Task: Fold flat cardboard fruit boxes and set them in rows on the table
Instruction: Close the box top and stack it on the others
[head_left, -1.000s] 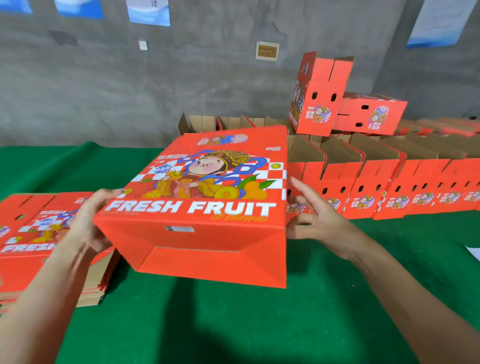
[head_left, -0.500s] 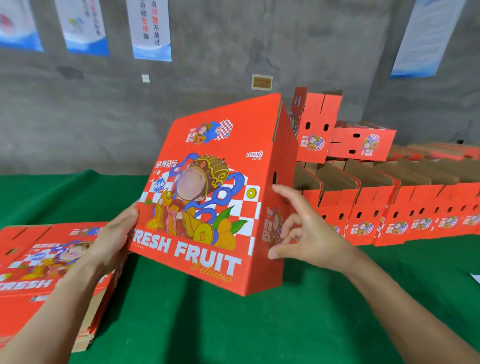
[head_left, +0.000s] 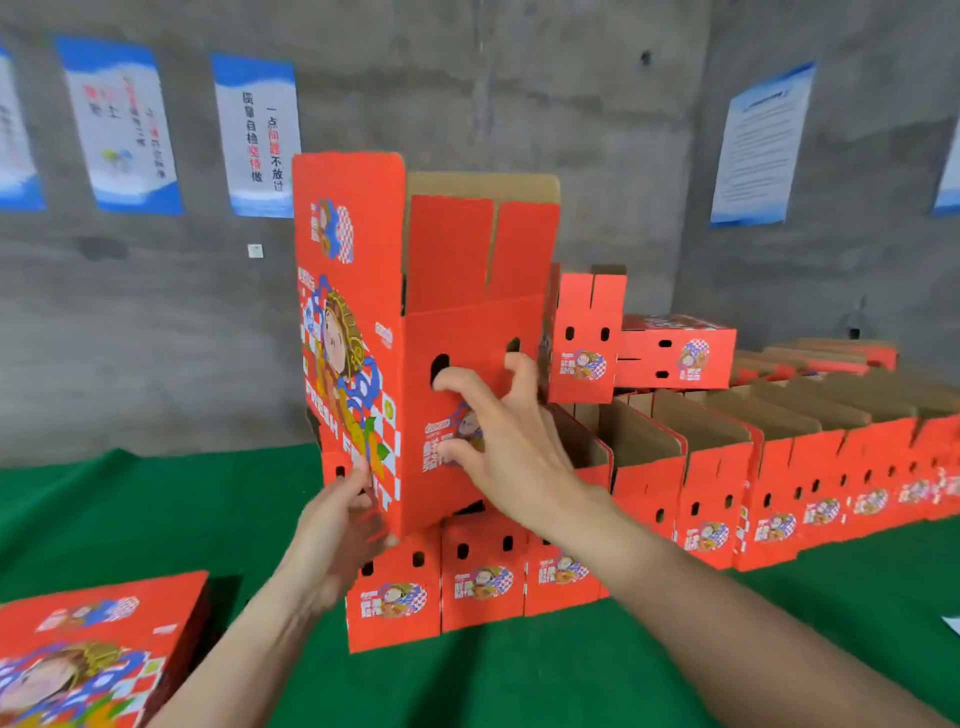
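I hold a red folded fruit box (head_left: 358, 270) upright, above the left end of the row of folded boxes (head_left: 701, 499) on the green table (head_left: 156, 499). Its printed face points left and its narrow end panel, with two oval holes, faces me. My left hand (head_left: 337, 535) supports the box's lower left corner from below. My right hand (head_left: 498, 436) lies spread on the end panel, fingertips near the holes. The top flaps stand open, showing brown cardboard.
A stack of flat printed boxes (head_left: 93, 654) lies at the lower left. Two more folded boxes (head_left: 670, 353) sit on top of the row behind. Posters (head_left: 257, 135) hang on the grey concrete wall. Green cloth (head_left: 571, 670) shows in front of the row.
The box has swung from lying flat in front of me to standing upright, and has been carried forward over the row's left end. My right hand moved onto its end panel.
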